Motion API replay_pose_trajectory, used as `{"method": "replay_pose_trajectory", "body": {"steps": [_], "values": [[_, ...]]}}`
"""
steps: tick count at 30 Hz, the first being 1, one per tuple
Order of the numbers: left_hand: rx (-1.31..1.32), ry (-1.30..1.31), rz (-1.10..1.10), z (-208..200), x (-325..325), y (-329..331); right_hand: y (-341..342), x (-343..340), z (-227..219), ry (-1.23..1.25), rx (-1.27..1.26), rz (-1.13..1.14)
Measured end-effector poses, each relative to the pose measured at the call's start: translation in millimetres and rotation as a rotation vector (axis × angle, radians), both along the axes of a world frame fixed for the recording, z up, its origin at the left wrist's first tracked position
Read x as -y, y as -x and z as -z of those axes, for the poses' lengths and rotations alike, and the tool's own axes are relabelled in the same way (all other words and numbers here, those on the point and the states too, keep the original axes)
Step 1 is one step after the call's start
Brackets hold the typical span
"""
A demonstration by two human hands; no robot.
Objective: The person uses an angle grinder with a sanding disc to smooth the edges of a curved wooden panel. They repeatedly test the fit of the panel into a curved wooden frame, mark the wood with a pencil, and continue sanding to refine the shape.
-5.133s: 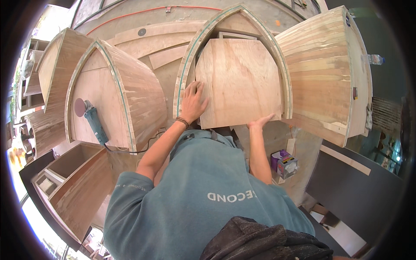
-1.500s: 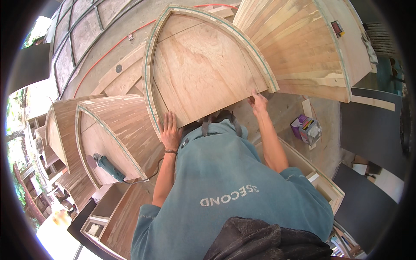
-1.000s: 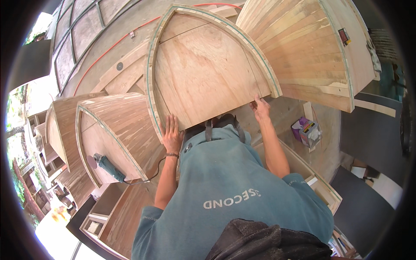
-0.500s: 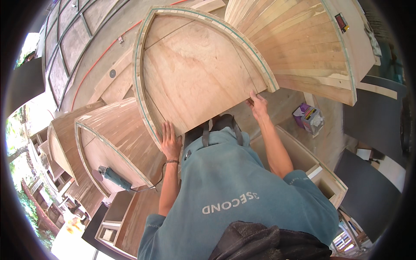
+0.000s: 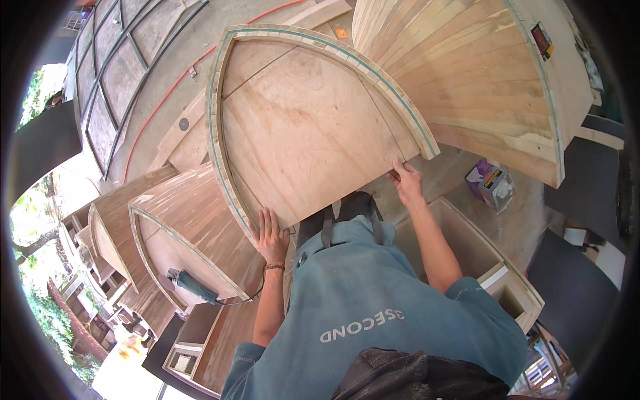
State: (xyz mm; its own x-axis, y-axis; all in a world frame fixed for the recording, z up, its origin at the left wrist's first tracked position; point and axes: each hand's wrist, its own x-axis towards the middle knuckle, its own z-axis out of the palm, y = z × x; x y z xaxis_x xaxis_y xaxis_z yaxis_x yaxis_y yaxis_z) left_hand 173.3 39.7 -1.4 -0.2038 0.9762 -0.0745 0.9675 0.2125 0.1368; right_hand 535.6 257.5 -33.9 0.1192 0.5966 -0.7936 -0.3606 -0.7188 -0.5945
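In front of me is a pointed, boat-shaped wooden piece (image 5: 307,127) with a pale plywood face and a raised rim marked by a green line. My left hand (image 5: 272,239) lies with fingers stretched out over its lower left corner, by the rim. At the lower right, my right hand (image 5: 407,182) grips the straight bottom edge of the plywood, some fingertips hidden beneath it. On the left, an angle grinder (image 5: 193,287) with a teal body and a disc rests on another boat-shaped wooden piece (image 5: 160,248), its cord running toward my left wrist.
A large planked wooden hull (image 5: 467,80) stands at the upper right. Beyond my right hand, a purple and clear package (image 5: 492,187) sits on the floor. An open wooden cabinet (image 5: 460,233) is beside my right forearm. An orange-red cord (image 5: 163,100) crosses the floor ahead, near a metal frame (image 5: 127,57).
The whole view has shifted, so everything appears slightly lower and farther right. Both hands keep nearly the same places on the boat-shaped piece.
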Motion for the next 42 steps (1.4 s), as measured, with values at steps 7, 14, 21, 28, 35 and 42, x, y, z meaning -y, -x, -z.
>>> {"method": "replay_pose_trajectory", "body": {"steps": [7,14,21,28,35,42], "values": [[0.000,-0.041,-0.021,5.3,-0.1,-2.8,-1.6,1.2,-2.9,0.006,-0.035,-0.006],[-0.026,0.003,-0.007,6.6,-0.4,-0.9,-11.1,2.0,-5.0,0.022,-0.033,0.010],[-0.062,0.039,0.007,5.1,0.4,-0.5,-17.2,0.3,2.1,0.013,-0.037,0.002],[-0.011,0.003,-0.007,3.5,-0.6,-4.2,-18.8,1.1,1.2,0.011,-0.030,0.007],[-0.011,0.004,-0.006,5.7,0.5,-2.4,-20.7,1.6,6.3,-0.015,-0.056,0.004],[-0.010,-0.006,0.000,6.7,2.3,-1.6,-23.0,0.3,7.9,-0.022,-0.059,-0.004]]}}
